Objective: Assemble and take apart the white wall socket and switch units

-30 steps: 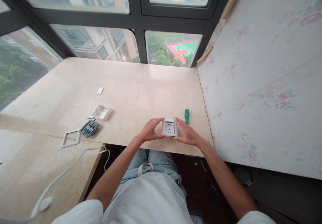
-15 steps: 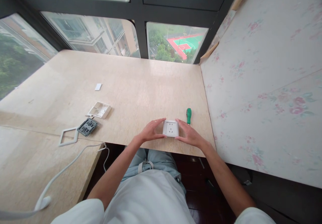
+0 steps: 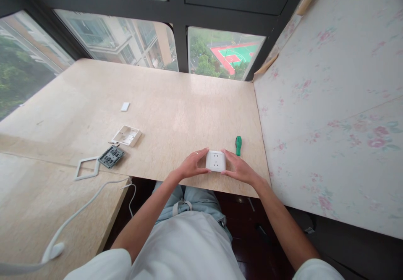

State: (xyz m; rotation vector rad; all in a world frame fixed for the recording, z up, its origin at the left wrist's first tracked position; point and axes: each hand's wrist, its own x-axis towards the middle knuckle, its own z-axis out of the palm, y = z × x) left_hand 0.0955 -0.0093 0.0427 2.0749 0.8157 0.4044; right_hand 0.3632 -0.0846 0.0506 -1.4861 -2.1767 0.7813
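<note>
A white wall socket (image 3: 215, 160) lies face up on the beige stone counter (image 3: 176, 108), near its front edge. My left hand (image 3: 192, 165) grips the socket's left side with curled fingers. My right hand (image 3: 239, 168) grips its right side the same way. A green-handled screwdriver (image 3: 238, 145) lies just beyond my right hand, untouched.
To the left lie a white back box (image 3: 126, 135), a dark socket insert (image 3: 111, 157), a white frame (image 3: 87, 168) and a small white piece (image 3: 125, 106). A white cable (image 3: 75, 217) crosses the lower left counter. A floral-papered wall (image 3: 327, 82) stands on the right, windows behind.
Both hands stay on the socket with the same grip. Only the head camera has shifted slightly, so everything sits a little to the right in the picture.
</note>
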